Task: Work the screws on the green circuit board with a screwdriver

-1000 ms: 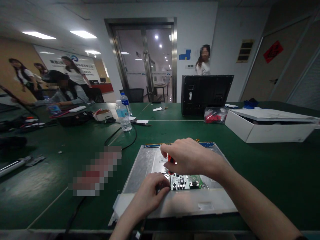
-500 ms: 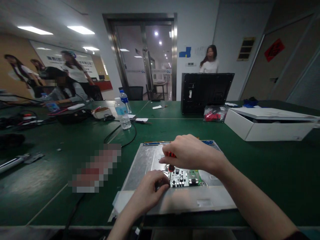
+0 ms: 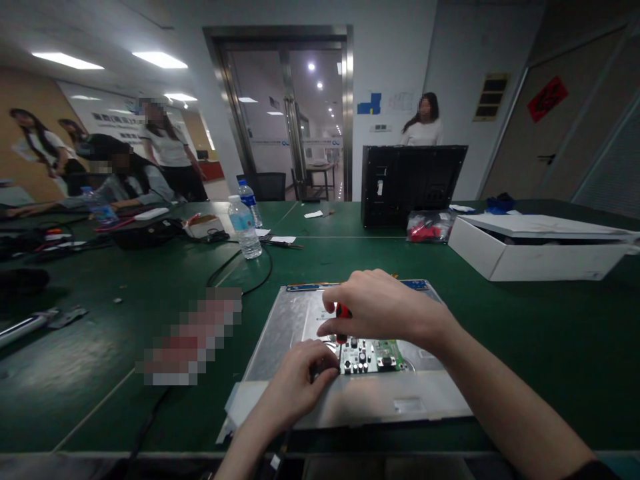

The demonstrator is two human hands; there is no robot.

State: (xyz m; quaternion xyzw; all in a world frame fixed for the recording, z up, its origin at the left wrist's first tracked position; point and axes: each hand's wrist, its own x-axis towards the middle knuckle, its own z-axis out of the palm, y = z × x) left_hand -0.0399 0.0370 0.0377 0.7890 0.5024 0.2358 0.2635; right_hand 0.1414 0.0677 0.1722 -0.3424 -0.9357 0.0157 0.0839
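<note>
A silver metal panel (image 3: 290,327) lies flat on the green table (image 3: 150,293) in front of me, with a small green circuit board (image 3: 373,357) mounted near its front edge. My right hand (image 3: 380,307) is closed around a red-handled screwdriver (image 3: 341,320), held upright with its tip at the board's left end. My left hand (image 3: 300,383) rests on the panel just left of the board, fingers curled and pinched at the board's edge; what they hold is hidden.
A water bottle (image 3: 245,230) and black cable (image 3: 250,267) lie beyond the panel. A black monitor back (image 3: 413,183) and a white box (image 3: 540,250) stand at the back right. Other people sit and stand at the left and behind the monitor.
The view has lifted slightly. My right hand has turned a little on the screwdriver; the person behind the monitor has stepped right, and another person walks at the left.
</note>
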